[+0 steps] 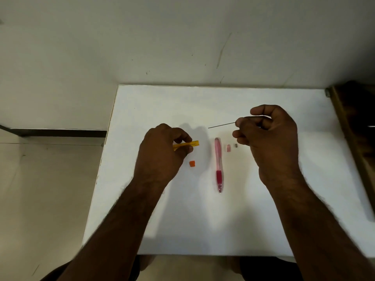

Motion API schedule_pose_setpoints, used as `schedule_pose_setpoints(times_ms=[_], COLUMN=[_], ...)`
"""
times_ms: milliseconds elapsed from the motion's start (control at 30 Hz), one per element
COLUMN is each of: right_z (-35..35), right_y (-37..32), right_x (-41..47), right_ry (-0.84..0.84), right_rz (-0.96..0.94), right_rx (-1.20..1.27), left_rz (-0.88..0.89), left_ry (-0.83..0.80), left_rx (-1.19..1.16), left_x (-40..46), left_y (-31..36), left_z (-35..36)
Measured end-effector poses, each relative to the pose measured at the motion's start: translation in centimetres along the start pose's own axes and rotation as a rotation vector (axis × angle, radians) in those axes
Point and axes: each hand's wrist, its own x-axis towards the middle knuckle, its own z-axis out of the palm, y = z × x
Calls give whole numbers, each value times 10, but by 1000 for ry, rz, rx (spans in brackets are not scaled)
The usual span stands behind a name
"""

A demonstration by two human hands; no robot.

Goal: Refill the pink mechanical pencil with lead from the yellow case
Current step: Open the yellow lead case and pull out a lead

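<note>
The pink mechanical pencil (218, 165) lies lengthwise on the white table (203, 220), tip toward me, its top end open. My left hand (162, 157) grips the yellow lead case (187, 145), whose open end points right. The case's orange cap (192, 163) lies on the table just below it. My right hand (267, 138) pinches a thin dark lead (221, 125) between thumb and forefinger, held above the table and pointing left, beyond the pencil's top. A small pink cap (228, 148) and a small grey eraser piece (235, 145) lie right of the pencil.
The table stands against a pale wall with scuff marks. A dark wooden piece of furniture (357, 122) borders the table's right edge. The floor (46, 189) shows to the left.
</note>
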Motion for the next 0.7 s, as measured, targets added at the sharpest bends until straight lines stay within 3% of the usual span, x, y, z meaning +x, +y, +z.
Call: schedule_pose_setpoints(times_ms=[367,700], right_z=[2,3], right_y=[-1,-5], right_x=[-4,-7], right_ry=[-38,-124], right_rz=[11,-31], right_rx=[-22,-69], left_rz=[23,113], left_ry=[-77,17], left_rx=[210,-216], left_x=[-1,4], left_y=[5,25], left_z=[13,-13])
